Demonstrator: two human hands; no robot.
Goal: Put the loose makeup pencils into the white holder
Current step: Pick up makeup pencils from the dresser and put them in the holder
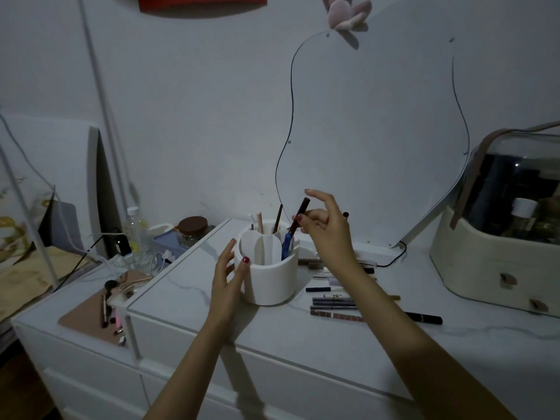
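Observation:
A round white holder (269,280) with inner dividers stands on the white dresser top (303,334). My left hand (225,280) rests on its left wall with the fingers spread and nearly straight. My right hand (324,225) hovers over the holder's right side and pinches a dark pencil (300,215), whose lower end dips into the right compartment beside a blue pencil (286,247). Three thin sticks (277,219) stand in the back compartments. Several loose pencils (333,301) lie on the top to the right of the holder, partly hidden by my right forearm.
A curvy mirror (378,140) leans on the wall behind. A cream cosmetics case with a clear lid (497,256) stands at the right. To the left, a lower shelf carries a pink mat with brushes (100,310), a bottle (135,228), a jar (192,231) and cables.

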